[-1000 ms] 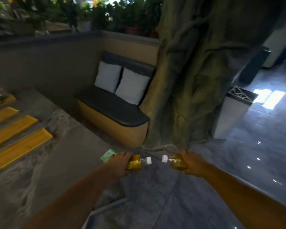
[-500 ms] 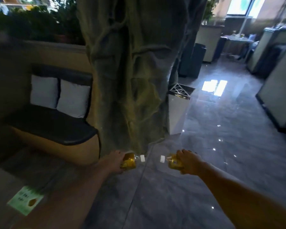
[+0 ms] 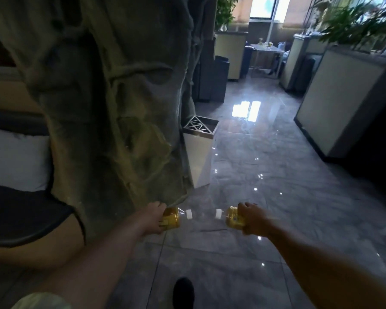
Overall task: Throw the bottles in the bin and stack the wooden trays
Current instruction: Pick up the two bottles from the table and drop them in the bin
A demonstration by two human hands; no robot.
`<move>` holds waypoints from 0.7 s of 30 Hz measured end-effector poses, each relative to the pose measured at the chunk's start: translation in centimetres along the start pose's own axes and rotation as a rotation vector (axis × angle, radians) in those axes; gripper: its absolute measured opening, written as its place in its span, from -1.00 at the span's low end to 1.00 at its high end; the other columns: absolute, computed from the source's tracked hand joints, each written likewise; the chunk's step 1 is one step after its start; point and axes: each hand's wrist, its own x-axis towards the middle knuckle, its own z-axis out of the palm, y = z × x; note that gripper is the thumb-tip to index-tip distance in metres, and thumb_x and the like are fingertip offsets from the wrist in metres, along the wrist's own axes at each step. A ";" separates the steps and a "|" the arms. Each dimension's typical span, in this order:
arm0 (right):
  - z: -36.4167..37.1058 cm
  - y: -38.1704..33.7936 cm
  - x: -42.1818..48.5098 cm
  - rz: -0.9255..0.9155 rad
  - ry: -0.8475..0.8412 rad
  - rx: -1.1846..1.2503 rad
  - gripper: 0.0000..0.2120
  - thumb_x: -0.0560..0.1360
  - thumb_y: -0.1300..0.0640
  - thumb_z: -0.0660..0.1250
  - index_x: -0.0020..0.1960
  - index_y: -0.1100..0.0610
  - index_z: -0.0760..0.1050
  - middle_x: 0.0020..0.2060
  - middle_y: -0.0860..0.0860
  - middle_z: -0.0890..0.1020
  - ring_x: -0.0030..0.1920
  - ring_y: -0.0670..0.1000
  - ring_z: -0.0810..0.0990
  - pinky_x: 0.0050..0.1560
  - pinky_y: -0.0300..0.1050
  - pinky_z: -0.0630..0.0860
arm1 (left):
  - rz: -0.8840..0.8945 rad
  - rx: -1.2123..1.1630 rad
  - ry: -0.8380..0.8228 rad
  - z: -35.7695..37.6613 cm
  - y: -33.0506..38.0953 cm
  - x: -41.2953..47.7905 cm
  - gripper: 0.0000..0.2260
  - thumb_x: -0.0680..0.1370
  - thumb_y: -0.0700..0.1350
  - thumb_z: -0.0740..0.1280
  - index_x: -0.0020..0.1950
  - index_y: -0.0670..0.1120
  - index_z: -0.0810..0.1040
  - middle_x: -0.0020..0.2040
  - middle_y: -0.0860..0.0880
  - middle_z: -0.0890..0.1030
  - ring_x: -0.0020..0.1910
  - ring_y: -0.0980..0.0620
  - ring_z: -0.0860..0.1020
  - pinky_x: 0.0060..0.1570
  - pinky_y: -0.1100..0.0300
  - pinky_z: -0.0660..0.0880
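Dim indoor lounge built round a massive sculpted tree trunk [image 3: 112,97].

At left, close against the trunk, a dark padded bench [image 3: 20,215] on a tan base, with a white cushion [image 3: 20,159] propped at its back. Underfoot, a polished grey tiled floor [image 3: 265,241], speckled with small light reflections and carrying a bright patch of glare [image 3: 246,109] in line with the daylit window [image 3: 262,6] at the far end. Along the right, a cream partition wall [image 3: 334,97] with a dark cap, topped with leafy green plants [image 3: 352,27]. Farther back, a tall dark block [image 3: 214,81] just beyond the trunk and a small table [image 3: 266,49], its contents too blurred to identify.
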 end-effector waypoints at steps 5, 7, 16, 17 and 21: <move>-2.6 4.7 7.8 0.066 0.022 0.019 -0.30 0.24 -0.03 0.55 0.27 0.06 0.31 0.21 0.04 0.53 0.20 0.11 0.55 0.08 0.00 0.53 | 0.065 0.008 -0.015 -2.3 -0.1 11.6 -0.48 0.36 0.00 0.43 0.25 -0.04 0.36 0.21 -0.08 0.46 0.19 -0.10 0.48 0.12 0.02 0.49; -3.9 6.4 11.1 0.092 0.023 0.051 -0.29 0.23 -0.03 0.56 0.27 0.05 0.31 0.20 0.04 0.53 0.18 0.09 0.55 0.05 -0.01 0.53 | 0.086 0.015 -0.024 -3.7 -0.4 16.3 -0.48 0.35 0.02 0.44 0.24 -0.05 0.36 0.21 -0.09 0.46 0.18 -0.10 0.48 0.09 0.04 0.48; -7.7 13.1 23.9 0.140 0.014 0.129 -0.28 0.22 -0.04 0.56 0.27 -0.02 0.29 0.17 0.03 0.52 0.15 0.07 0.54 0.04 -0.01 0.55 | 0.165 0.048 -0.013 -10.0 0.4 33.5 -0.42 0.36 0.05 0.43 0.32 -0.04 0.34 0.25 -0.09 0.45 0.21 -0.11 0.47 0.13 0.02 0.45; -7.9 14.0 25.0 0.143 0.008 0.140 -0.28 0.23 -0.04 0.57 0.28 -0.02 0.29 0.18 0.03 0.52 0.16 0.07 0.53 0.06 -0.01 0.55 | 0.171 0.052 -0.025 -10.5 0.9 35.0 -0.42 0.37 0.05 0.42 0.32 -0.04 0.33 0.25 -0.09 0.45 0.21 -0.11 0.47 0.13 0.02 0.45; -8.6 18.9 29.9 0.141 -0.010 0.171 -0.27 0.28 0.00 0.56 0.35 0.00 0.28 0.23 0.04 0.50 0.21 0.07 0.51 0.15 -0.01 0.53 | 0.169 0.055 -0.074 -12.3 2.8 41.3 -0.46 0.38 0.04 0.43 0.29 -0.02 0.34 0.24 -0.08 0.45 0.18 -0.11 0.48 0.12 -0.01 0.49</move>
